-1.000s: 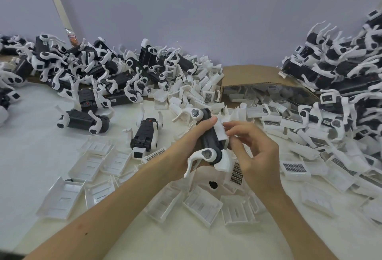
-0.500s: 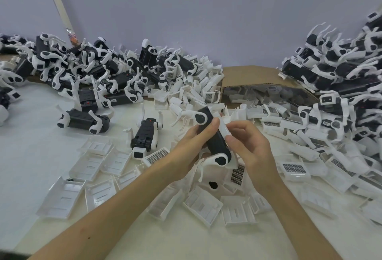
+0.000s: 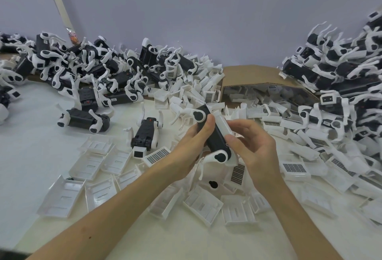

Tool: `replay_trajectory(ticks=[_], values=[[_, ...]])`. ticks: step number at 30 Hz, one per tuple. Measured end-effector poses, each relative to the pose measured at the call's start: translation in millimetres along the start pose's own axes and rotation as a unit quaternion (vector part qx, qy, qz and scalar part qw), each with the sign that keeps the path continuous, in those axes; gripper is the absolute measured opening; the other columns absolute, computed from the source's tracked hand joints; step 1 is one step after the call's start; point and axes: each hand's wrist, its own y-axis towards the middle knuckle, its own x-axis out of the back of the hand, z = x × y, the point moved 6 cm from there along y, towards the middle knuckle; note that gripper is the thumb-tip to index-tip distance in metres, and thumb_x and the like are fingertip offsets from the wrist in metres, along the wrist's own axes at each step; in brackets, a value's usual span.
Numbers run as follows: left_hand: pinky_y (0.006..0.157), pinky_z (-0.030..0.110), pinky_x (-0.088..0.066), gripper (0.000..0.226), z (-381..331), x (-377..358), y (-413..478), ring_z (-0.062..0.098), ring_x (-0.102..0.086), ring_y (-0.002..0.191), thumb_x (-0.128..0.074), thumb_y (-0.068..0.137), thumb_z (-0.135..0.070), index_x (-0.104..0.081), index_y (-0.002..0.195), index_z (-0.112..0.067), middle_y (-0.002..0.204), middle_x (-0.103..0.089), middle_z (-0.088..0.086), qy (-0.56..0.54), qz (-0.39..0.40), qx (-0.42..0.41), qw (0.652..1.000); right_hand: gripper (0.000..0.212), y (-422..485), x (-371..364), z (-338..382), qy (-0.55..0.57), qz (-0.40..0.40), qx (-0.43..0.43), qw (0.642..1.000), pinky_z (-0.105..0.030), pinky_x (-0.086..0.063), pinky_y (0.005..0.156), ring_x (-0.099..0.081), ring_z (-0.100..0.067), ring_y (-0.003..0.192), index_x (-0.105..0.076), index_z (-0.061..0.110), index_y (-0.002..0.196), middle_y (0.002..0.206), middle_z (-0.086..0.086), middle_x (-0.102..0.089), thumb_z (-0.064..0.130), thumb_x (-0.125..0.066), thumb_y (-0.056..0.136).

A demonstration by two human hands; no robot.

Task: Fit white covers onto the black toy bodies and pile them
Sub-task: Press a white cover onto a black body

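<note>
You gripped the toy body (image 3: pixel 215 137) above the table (image 3: pixel 31 156) in your left hand (image 3: pixel 192 146), your right hand (image 3: pixel 254 150) pinching the white cover (image 3: pixel 224 125) against it, both seemingly light, stiff plastic, best held by the sides.

Two hands (image 3: pixel 186 148) (image 3: pixel 256 150), one held toy body (image 3: pixel 216 141)

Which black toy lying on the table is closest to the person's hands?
The lone black toy body just left of the left hand, white head end toward the camera; the other loose body lies farther left, sideways.
</note>
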Motion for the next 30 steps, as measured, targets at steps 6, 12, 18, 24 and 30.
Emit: replay_trajectory(ticks=[6, 12, 18, 24, 30], values=[[0.109, 0.046, -0.047, 0.090, -3.4, 0.1, -0.2, 0.022, -0.066, 0.120, -0.062, 0.059, -0.081, -0.060, 0.130, -0.026, 0.123, -0.072, 0.002, 0.001, -0.005, -0.001, 1.000, 0.022, 0.8, 5.3, 3.8, 0.022, -0.016, 0.004, 1.000, -0.049, -0.055, 0.093, -0.069, -0.022, 0.108, -0.069, 0.018, 0.106, 0.110, -0.003, -0.074, 0.017, -0.071, 0.084], [0.108, 0.044, -0.049, 0.114, -3.0, 3.9, 0.2, 0.021, -0.063, 0.123, -0.062, 0.051, -0.085, -0.051, 0.143, -0.018, 0.132, -0.067, 0.006, 0.010, -0.019, 0.002, 1.000, 0.022, 0.1, -5.1, 4.3, -0.032, 0.032, 0.012, 0.999, -0.055, -0.051, 0.095, -0.067, -0.019, 0.112, -0.070, 0.040, 0.101, 0.111, 0.006, -0.073, 0.024, -0.072, 0.085], [0.108, 0.044, -0.049, 0.116, -2.2, 6.9, 0.9, 0.024, -0.064, 0.122, -0.061, 0.050, -0.085, -0.051, 0.142, -0.017, 0.132, -0.067, 0.008, 0.022, -0.033, -0.006, 0.999, 0.024, -2.1, -9.4, 2.0, -0.054, 0.053, 0.007, 0.997, -0.050, -0.048, 0.100, -0.066, -0.012, 0.114, -0.066, 0.040, 0.103, 0.113, 0.011, -0.073, 0.026, -0.072, 0.085], [0.098, 0.033, -0.053, 0.100, -4.5, 6.9, 0.4, 0.018, -0.067, 0.116, -0.062, 0.056, -0.080, -0.055, 0.133, -0.016, 0.123, -0.071, 0.003, 0.043, -0.019, -0.032, 0.998, 0.020, -5.6, -13.6, -5.6, -0.038, 0.089, -0.021, 0.995, -0.035, -0.049, 0.095, -0.067, -0.016, 0.112, -0.061, 0.028, 0.108, 0.115, 0.008, -0.073, 0.026, -0.067, 0.089], [0.093, 0.035, -0.054, 0.080, -5.4, 2.9, -1.6, 0.023, -0.069, 0.112, -0.068, 0.074, -0.068, -0.054, 0.134, -0.016, 0.121, -0.071, 0.006, 0.029, 0.000, -0.038, 0.999, 0.039, -8.9, -20.2, -5.3, -0.080, 0.074, -0.017, 0.994, -0.025, -0.042, 0.096, -0.060, -0.007, 0.117, -0.054, 0.032, 0.110, 0.115, 0.016, -0.067, 0.031, -0.076, 0.078]])
